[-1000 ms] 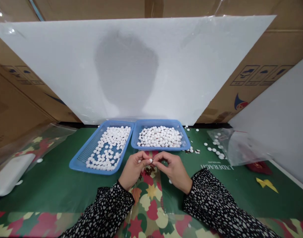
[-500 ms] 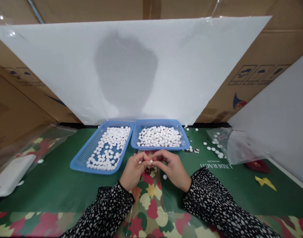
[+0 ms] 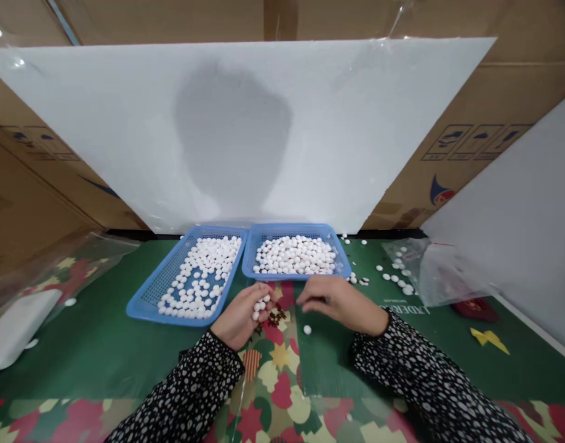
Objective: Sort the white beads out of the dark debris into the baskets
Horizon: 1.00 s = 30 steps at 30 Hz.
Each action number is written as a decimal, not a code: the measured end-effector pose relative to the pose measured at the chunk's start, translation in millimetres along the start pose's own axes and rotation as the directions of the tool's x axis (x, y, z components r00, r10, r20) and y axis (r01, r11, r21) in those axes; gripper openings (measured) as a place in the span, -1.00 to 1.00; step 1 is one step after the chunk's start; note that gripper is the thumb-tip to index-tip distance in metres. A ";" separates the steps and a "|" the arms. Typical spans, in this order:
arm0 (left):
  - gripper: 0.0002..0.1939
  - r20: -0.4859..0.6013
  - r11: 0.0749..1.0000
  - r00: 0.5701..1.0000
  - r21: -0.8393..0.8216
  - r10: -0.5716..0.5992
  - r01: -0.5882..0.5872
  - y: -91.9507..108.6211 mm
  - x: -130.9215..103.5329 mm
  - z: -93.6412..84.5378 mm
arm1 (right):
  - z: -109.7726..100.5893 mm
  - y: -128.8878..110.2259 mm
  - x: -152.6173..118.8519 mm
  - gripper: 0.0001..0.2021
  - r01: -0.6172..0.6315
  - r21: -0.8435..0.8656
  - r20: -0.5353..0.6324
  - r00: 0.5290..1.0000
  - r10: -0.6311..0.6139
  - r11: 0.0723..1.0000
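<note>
Several small white round pieces (image 3: 260,306) rest in the curled palm of my left hand (image 3: 242,315), over the middle of the table. To its right, my right hand (image 3: 340,303) is apart from it, fingers bent and slightly spread, with nothing visible between them. Behind my hands stand two blue baskets of white pieces: a long slanted left basket (image 3: 146,301) and a fuller right basket (image 3: 297,230). Dark crumbs (image 3: 277,315) lie beside my left fingertips. One loose white piece (image 3: 307,330) sits below my right hand.
Loose white pieces (image 3: 394,279) and a clear plastic bag (image 3: 437,271) lie at the right, near yellow scraps (image 3: 489,338). A white-handled tool (image 3: 21,326) is at the far left. A white board (image 3: 328,135) stands behind the baskets.
My hands have parted: the right one moved away to the right, and the left one moved slightly left and turned, showing the white pieces in its palm.
</note>
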<state>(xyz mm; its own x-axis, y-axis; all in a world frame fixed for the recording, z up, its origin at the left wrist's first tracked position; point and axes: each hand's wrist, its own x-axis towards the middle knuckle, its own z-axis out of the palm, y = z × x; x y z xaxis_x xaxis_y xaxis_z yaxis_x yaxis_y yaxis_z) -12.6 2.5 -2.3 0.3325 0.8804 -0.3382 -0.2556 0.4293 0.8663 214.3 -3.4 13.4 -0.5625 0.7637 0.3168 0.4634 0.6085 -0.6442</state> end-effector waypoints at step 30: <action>-0.64 0.040 0.998 0.999 -0.068 -0.010 0.013 5.4 -5.7 2.3 | -34.2 45.4 -16.4 -0.87 -0.392 0.003 -0.644 0.703 0.302 0.920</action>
<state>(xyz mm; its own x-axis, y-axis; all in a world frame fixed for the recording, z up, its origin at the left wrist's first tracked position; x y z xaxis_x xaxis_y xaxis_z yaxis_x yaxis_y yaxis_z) -13.9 -0.7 5.2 0.3710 0.8672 -0.3321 -0.3128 0.4534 0.8346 268.0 19.1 2.7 0.1855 0.8593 0.4767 0.6447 0.2597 -0.7190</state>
